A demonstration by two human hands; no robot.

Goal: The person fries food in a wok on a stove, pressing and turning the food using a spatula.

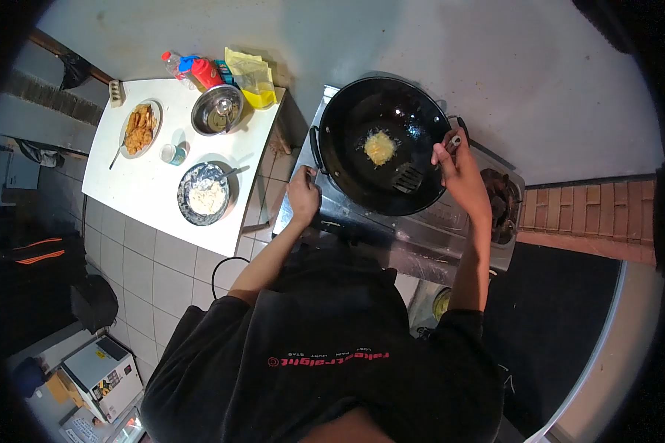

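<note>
A black wok (340, 181) sits on the metal gas stove (428, 240). One golden fritter (380, 148) lies in it, with small bubbles around its edge. My right hand (458, 168), at the wok's right rim, is closed around the handle of a slotted spatula (407, 179). The spatula's dark head is inside the wok, below and to the right of the fritter, apart from it. My left hand (304, 196) is at the stove's left edge, just below the wok's left loop handle (315, 150). Its fingers are curled, and what they grip, if anything, is hidden.
On the left, a white table (144, 196) bears a plate of fried pieces (139, 129), a cup (173, 154), a steel bowl (217, 111), a bowl of pale batter (207, 198), bottles (205, 74) and a yellow packet (253, 80). Another burner (500, 203) is on the right.
</note>
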